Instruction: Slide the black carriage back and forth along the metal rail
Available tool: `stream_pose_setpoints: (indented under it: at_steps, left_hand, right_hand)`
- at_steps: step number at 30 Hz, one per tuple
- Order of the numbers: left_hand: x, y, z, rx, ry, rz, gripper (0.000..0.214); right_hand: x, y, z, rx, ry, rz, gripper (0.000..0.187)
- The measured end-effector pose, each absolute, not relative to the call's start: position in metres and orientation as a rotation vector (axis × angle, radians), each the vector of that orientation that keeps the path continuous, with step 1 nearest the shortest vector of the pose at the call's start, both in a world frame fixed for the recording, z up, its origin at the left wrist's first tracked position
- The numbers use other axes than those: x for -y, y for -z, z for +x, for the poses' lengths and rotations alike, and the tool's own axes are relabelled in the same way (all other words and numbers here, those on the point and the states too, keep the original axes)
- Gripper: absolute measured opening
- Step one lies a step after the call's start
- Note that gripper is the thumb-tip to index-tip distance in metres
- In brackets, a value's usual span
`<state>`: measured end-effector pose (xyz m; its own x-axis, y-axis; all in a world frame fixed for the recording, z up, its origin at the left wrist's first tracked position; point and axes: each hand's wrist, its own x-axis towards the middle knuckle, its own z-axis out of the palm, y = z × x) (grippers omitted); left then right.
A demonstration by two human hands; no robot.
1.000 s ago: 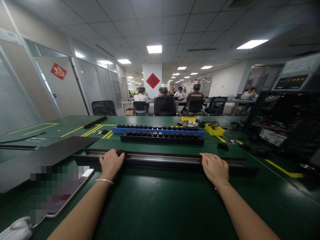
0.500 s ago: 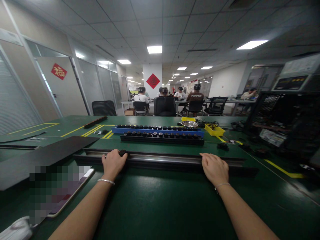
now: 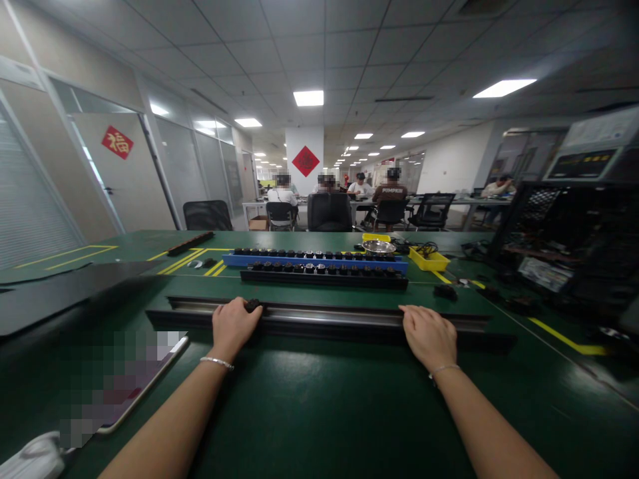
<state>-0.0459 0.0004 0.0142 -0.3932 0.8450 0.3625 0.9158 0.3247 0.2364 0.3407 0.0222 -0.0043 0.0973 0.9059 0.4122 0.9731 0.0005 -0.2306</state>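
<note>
A long black metal rail [image 3: 319, 320] with a shiny inner channel lies crosswise on the green table. My left hand [image 3: 234, 326] is over its left part, fingers closed round a small black part [image 3: 253, 305] that sticks out beside the thumb. Much of that part is hidden by the hand. Farther right, my right hand [image 3: 428, 334] grips the rail, fingers bent over its far edge. Beyond it lie a black rail [image 3: 324, 280] and a blue rail [image 3: 314, 263], each carrying a row of small black pieces.
To the left lie a phone [image 3: 144, 382] and a dark flat sheet [image 3: 50, 296]. A metal bowl [image 3: 378, 247] and a yellow tray [image 3: 428, 259] with cables stand at the back. An open black equipment case [image 3: 544, 226] is at right. Several people sit at far desks.
My left hand has slid a little to the right along the rail with the small black part. The dark sheet has shifted left, away from the rail. My right hand stays put.
</note>
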Motion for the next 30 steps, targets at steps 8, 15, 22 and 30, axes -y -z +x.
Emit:
stream_pose_setpoints:
  at_steps: [8, 15, 22, 30]
  left_hand:
    - [-0.002, -0.009, -0.042, 2.345, 0.637, -1.651, 0.038]
    - [-0.003, -0.010, -0.039, 2.368, 0.648, -1.680, 0.039]
    - [-0.002, -0.011, -0.035, 2.359, 0.679, -1.713, 0.039]
    - [-0.003, -0.007, -0.034, 2.301, 0.728, -1.774, 0.042]
  right_hand:
    - [-0.025, 0.008, 0.341, 1.810, 0.239, -1.917, 0.046]
    - [-0.023, 0.005, 0.340, 1.816, 0.217, -1.942, 0.046]
    - [-0.022, 0.004, 0.340, 1.823, 0.224, -1.944, 0.045]
    - [-0.023, 0.004, 0.341, 1.827, 0.212, -1.934, 0.046]
